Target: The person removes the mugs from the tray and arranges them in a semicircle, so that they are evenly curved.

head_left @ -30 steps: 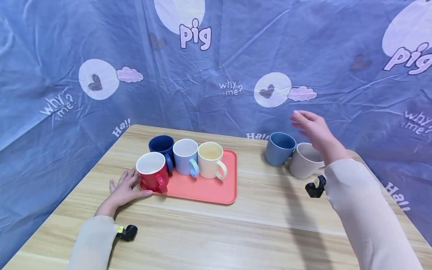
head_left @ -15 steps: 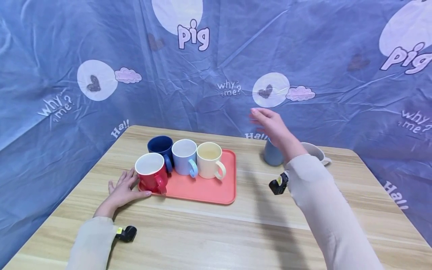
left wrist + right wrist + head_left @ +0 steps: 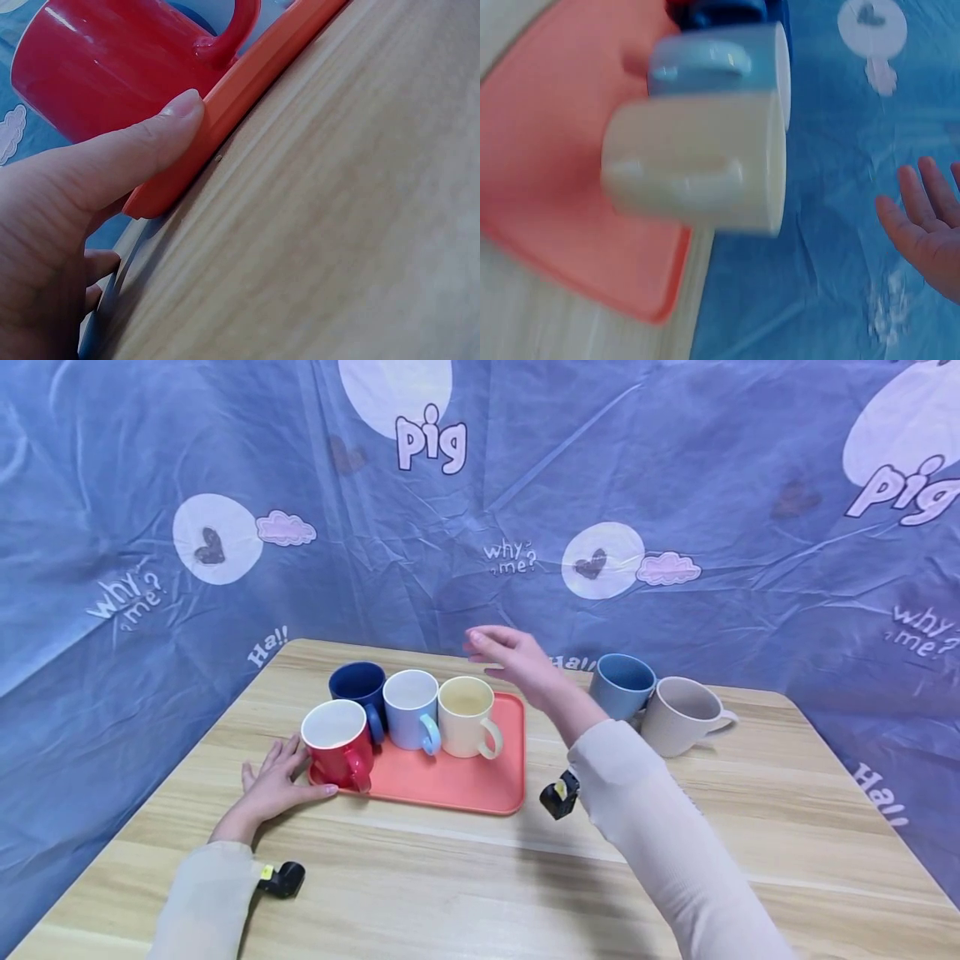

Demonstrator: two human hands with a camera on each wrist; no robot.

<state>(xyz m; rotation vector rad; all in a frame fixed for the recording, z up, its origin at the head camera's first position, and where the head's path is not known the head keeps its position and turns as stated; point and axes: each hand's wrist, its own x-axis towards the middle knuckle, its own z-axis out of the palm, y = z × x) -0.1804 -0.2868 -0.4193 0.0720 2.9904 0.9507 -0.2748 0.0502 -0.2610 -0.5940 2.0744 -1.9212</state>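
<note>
My left hand (image 3: 273,785) rests at the front left corner of the coral tray (image 3: 450,785), fingers spread; in the left wrist view its thumb (image 3: 161,135) touches the tray's rim. Right beside it a red mug (image 3: 339,747) stands on that corner. My right hand (image 3: 517,662) hovers, fingers apart and holding nothing, above and slightly right of the cream mug (image 3: 463,727) on the tray. To the left of the cream mug stand a light blue mug (image 3: 409,714) and a dark blue mug (image 3: 358,689). All the tray's mugs are upright.
On the right of the wooden table (image 3: 450,893) stand a grey-blue mug (image 3: 621,685), partly behind my right forearm, and a grey mug (image 3: 678,718). A blue printed cloth (image 3: 420,585) hangs behind the table.
My right hand has moved left, from above the grey and grey-blue mugs to near the cream mug, and is a little lower. My left hand and the mugs have stayed put.
</note>
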